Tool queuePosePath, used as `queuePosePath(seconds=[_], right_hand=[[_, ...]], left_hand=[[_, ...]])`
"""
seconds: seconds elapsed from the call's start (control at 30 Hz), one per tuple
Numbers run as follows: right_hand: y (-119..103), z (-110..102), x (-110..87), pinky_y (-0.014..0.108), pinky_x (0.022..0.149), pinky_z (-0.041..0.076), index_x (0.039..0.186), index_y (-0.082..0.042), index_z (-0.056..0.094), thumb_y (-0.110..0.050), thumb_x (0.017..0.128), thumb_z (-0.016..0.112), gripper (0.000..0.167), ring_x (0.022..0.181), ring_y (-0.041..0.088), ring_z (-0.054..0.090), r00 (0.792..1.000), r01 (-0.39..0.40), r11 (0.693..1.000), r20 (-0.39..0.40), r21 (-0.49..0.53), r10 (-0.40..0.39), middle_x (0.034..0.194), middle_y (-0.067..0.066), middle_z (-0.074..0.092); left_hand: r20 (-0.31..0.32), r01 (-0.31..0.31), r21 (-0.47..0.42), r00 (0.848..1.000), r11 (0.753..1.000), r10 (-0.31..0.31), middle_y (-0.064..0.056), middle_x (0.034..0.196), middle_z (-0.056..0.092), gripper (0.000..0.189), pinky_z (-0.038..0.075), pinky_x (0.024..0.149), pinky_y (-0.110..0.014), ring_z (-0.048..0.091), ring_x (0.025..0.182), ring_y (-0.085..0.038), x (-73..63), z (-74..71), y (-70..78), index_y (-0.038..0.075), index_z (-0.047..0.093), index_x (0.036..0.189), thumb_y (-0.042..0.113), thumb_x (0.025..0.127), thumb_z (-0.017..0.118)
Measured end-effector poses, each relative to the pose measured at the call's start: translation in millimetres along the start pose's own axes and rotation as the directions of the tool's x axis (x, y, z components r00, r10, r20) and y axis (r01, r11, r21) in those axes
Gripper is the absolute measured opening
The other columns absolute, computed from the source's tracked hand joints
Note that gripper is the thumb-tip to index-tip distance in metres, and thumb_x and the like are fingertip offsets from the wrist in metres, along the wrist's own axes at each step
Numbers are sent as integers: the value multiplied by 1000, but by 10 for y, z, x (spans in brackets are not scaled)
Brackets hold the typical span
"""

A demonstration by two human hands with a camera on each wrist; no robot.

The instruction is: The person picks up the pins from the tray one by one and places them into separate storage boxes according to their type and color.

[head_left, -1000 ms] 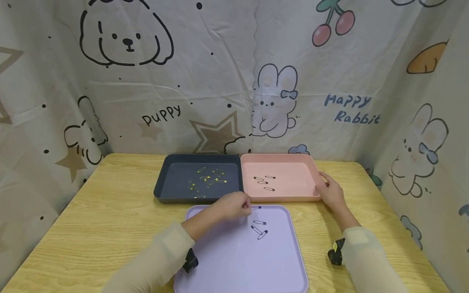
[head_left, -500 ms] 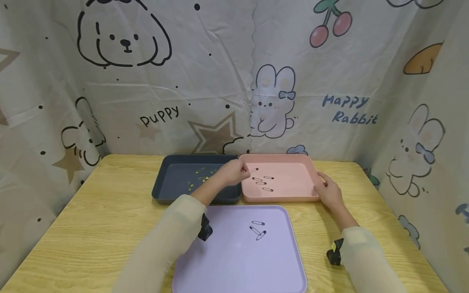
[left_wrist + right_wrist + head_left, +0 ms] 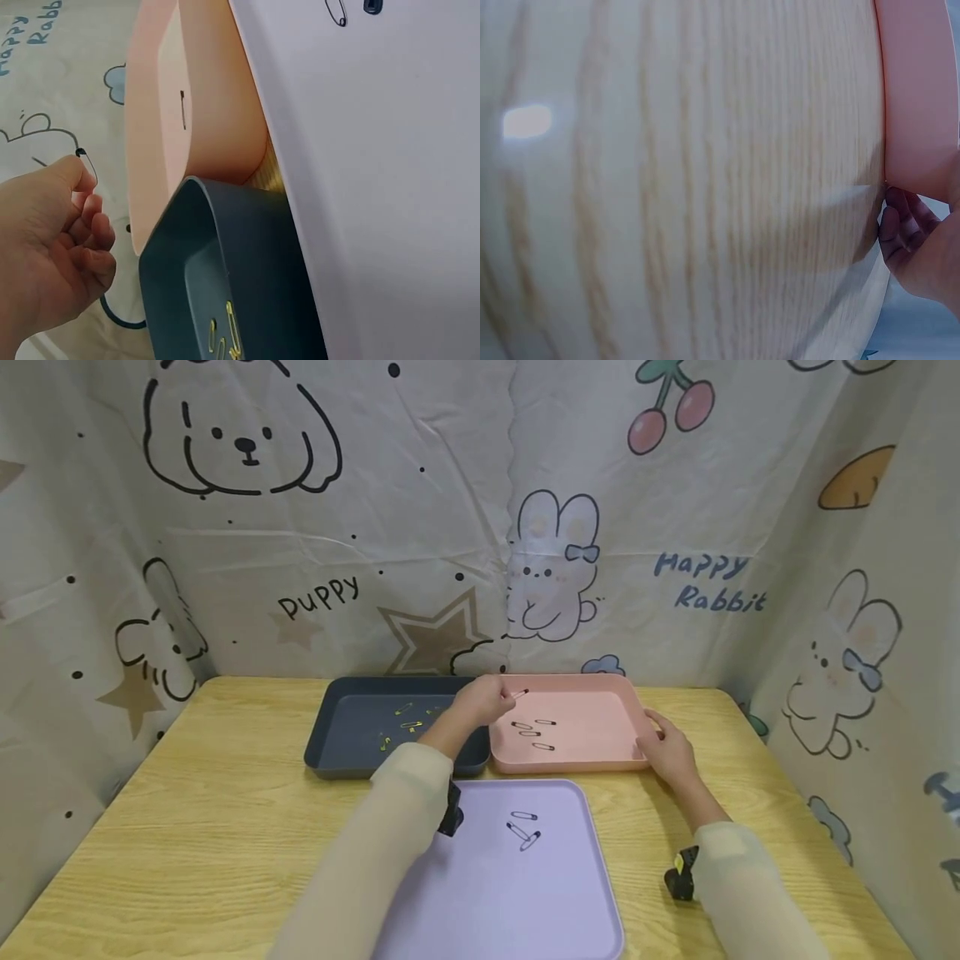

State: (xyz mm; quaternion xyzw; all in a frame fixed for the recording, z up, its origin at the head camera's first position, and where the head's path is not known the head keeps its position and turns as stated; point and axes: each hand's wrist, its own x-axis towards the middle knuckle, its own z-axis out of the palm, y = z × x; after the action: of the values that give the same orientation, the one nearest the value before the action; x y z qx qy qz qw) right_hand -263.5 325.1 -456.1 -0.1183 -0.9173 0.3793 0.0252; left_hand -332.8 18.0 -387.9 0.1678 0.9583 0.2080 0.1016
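Observation:
My left hand [image 3: 480, 700] pinches a black-headed safety pin [image 3: 88, 165] between thumb and forefinger, above the back left corner of the pink tray [image 3: 600, 710]. Several dark safety pins [image 3: 543, 747] lie in that tray's left half. At the tray's right side, my right hand [image 3: 670, 752] grips the wall, thumb over the rim and the other fingers outside. Nearer me, the flat purple tray [image 3: 525, 902] carries a few more dark safety pins [image 3: 523, 815], two of them crossing. In the left wrist view, the held pin shows against the cloth backdrop.
A dark blue tray [image 3: 330, 735] with several gold safety pins [image 3: 411, 725] stands against the pink tray's left side; my left forearm hides part of it. All three trays sit on a wooden table [image 3: 187, 827]. A printed curtain [image 3: 435, 510] hangs behind.
My left hand has lifted a safety pin from the purple tray's back edge and carried it forward over the pink tray. My right hand keeps its hold on the pink tray.

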Motion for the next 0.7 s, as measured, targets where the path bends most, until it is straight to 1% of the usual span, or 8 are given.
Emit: queuePosePath(seconds=[0.1, 0.17, 0.33, 0.43, 0.57, 0.63, 0.7], right_hand=[[11, 2, 11, 52, 101, 38, 147, -9, 28, -18, 94, 46, 56, 122, 42, 43, 1000, 0, 1000, -3, -2, 0, 137, 31, 40], [14, 0, 13, 52, 101, 37, 147, -9, 28, -19, 94, 45, 56, 122, 41, 43, 1000, -4, 1000, -2, -1, 4, 137, 31, 40], [7, -9, 10, 52, 101, 37, 147, -10, 27, -20, 95, 45, 56, 121, 41, 43, 1000, -8, 1000, -2, -6, 8, 137, 31, 41], [11, -10, 17, 52, 101, 37, 147, -10, 28, -20, 94, 45, 57, 122, 42, 43, 1000, -4, 1000, -4, -7, 4, 137, 31, 41], [39, 2, 42, 52, 101, 38, 147, -10, 29, -20, 94, 46, 57, 122, 41, 44, 1000, -4, 1000, -8, -8, 4, 137, 30, 41], [49, 10, 50, 52, 101, 38, 147, -11, 29, -20, 94, 46, 57, 121, 41, 44, 1000, -8, 1000, -11, -6, 8, 136, 30, 42], [54, 15, 51, 52, 100, 39, 147, -10, 29, -19, 93, 46, 57, 120, 41, 45, 1000, -9, 1000, -13, -2, 9, 135, 30, 43]], left_hand=[[-1, 23, 22, 1000, 1000, -23, 5, 62, 46, 34, 34, 53, -25, 44, 56, -10, 24, 27, 2, 17, 48, 58, 23, 91, 50], [-1, 38, 31, 999, 999, -38, 5, 64, 49, 33, 35, 54, -25, 45, 57, -11, 37, 44, -3, 17, 50, 59, 24, 92, 50], [12, 72, 17, 997, 997, -72, 4, 58, 44, 37, 34, 52, -25, 43, 54, -11, 59, 91, -25, 15, 48, 57, 23, 92, 50], [8, 84, 0, 996, 996, -84, 5, 56, 41, 37, 34, 52, -25, 43, 54, -11, 71, 117, -38, 15, 48, 56, 23, 92, 50], [-19, 89, -26, 996, 996, -89, 3, 58, 41, 36, 33, 52, -26, 43, 55, -12, 95, 159, -57, 15, 45, 57, 23, 92, 49], [-49, 84, -47, 995, 995, -87, 2, 64, 45, 31, 34, 54, -26, 45, 58, -13, 101, 183, -64, 14, 48, 62, 22, 92, 49], [-86, 77, -65, 993, 995, -82, 0, 74, 51, 24, 37, 58, -27, 49, 65, -14, 104, 209, -67, 12, 55, 72, 22, 93, 48]])
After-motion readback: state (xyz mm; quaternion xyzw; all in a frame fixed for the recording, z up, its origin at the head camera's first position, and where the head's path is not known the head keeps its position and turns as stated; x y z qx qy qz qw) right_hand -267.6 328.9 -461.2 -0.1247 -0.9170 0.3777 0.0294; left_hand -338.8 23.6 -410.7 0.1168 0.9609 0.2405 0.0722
